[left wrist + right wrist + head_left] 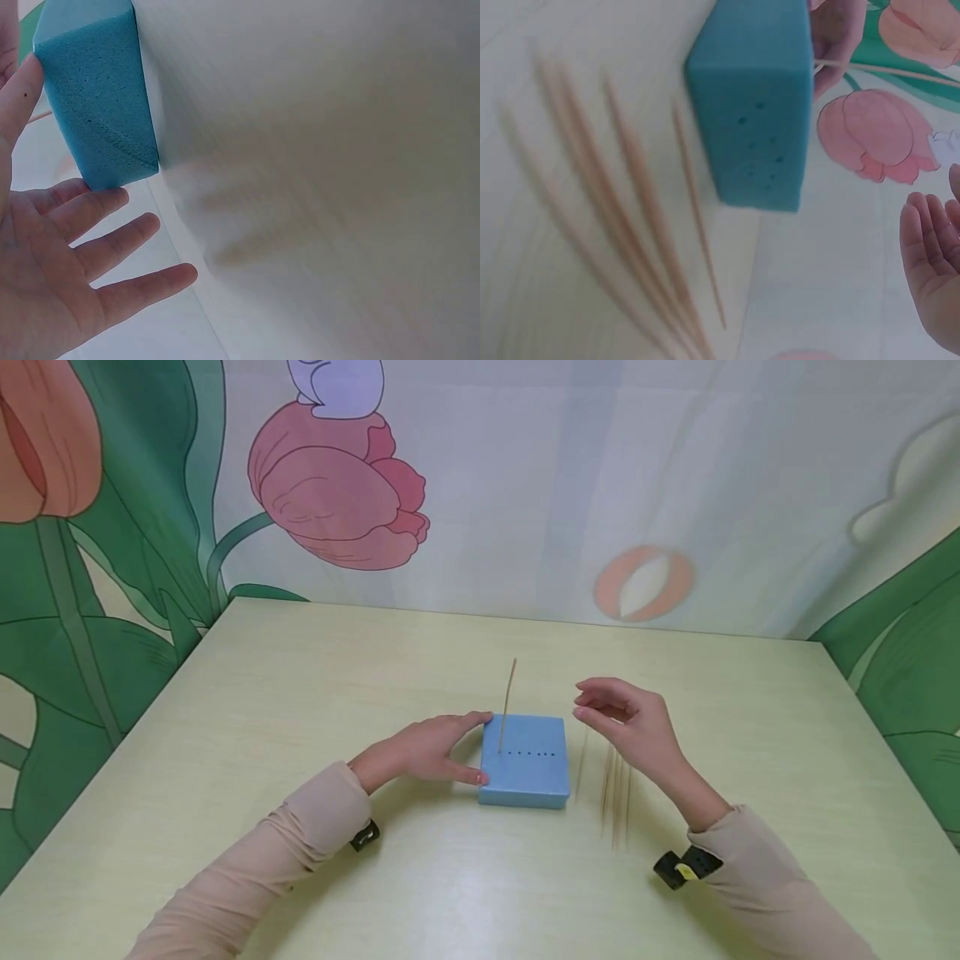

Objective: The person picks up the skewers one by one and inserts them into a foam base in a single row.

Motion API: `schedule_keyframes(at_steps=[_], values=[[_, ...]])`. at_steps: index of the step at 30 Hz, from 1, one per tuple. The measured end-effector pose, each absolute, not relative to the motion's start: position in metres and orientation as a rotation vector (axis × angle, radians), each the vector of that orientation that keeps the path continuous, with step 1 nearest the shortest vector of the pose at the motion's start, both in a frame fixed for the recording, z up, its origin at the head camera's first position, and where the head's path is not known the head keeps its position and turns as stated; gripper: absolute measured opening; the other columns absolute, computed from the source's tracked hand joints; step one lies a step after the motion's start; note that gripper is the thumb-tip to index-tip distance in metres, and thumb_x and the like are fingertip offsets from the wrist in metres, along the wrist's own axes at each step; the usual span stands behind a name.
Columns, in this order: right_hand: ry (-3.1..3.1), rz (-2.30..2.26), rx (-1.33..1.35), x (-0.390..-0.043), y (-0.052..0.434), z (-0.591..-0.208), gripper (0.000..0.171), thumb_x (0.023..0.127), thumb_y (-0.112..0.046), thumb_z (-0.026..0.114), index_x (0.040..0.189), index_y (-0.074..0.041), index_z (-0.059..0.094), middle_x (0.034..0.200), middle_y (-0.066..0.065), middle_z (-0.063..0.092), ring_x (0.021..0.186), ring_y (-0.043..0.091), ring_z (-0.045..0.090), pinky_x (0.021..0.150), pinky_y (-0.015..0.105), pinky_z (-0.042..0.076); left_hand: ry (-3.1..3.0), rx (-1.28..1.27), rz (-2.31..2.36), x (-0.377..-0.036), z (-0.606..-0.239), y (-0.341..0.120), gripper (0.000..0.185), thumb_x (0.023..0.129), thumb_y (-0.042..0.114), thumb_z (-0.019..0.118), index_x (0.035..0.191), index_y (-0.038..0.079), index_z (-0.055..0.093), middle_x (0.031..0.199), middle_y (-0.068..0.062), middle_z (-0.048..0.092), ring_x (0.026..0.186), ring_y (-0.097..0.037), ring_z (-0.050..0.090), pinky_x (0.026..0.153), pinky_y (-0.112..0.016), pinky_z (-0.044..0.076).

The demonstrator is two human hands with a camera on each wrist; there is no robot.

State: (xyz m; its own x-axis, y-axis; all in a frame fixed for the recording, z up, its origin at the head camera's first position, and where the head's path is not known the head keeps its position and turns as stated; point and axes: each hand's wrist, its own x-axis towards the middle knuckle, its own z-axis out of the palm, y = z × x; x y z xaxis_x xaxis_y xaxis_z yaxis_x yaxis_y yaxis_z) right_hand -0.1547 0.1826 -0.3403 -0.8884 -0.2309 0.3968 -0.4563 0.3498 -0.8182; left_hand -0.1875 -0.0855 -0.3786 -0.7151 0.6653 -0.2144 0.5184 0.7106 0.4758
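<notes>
A pale, faintly wood-grained desk (337, 660) runs back to a printed cloth backdrop (510, 485), its folds showing, with a large pink tulip (330, 493) and broad green leaves (142, 668). Light glares softly off the near part of the surface. A blue block (525, 781) lies flat near the desk's middle, between the hands; one thin stick (507, 702) stands in its top, slightly tilted, at the left end of a row of small holes (531, 753). The left hand (427, 750) touches the block's left side, fingers straight and spread. Beside loose sticks (617, 802) lying right of the block, the right hand (633, 718) hovers empty, fingers loosely bent, thumb apart.
</notes>
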Motion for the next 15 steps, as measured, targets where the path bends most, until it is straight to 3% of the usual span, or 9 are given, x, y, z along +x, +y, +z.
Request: schedule_keyframes(at_steps=[7, 15], values=[[-2.647, 1.373, 0.54, -0.165, 0.213, -0.364, 0.038, 0.081, -0.01, 0.069, 0.116, -0.001, 0.057, 0.095, 0.013, 0.063, 0.084, 0.014, 0.06, 0.072, 0.021, 0.049, 2.545, 0.921, 0.552, -0.187, -0.378, -0.086, 0.086, 0.079, 0.048, 0.066, 0.144, 0.011, 0.024, 0.143, -0.007, 0.036, 0.129, -0.025, 0.035, 0.101, -0.042, 0.031], [-2.833, 1.199, 0.568, -0.172, 0.234, -0.377, 0.058, 0.076, -0.015, 0.075, 0.126, 0.0, 0.048, 0.103, 0.018, 0.058, 0.094, 0.032, 0.055, 0.077, 0.042, 0.048, 2.55, 0.924, 0.556, -0.187, -0.379, -0.086, 0.085, 0.079, 0.048, 0.065, 0.144, 0.011, 0.024, 0.142, -0.007, 0.036, 0.128, -0.025, 0.036, 0.101, -0.042, 0.032]])
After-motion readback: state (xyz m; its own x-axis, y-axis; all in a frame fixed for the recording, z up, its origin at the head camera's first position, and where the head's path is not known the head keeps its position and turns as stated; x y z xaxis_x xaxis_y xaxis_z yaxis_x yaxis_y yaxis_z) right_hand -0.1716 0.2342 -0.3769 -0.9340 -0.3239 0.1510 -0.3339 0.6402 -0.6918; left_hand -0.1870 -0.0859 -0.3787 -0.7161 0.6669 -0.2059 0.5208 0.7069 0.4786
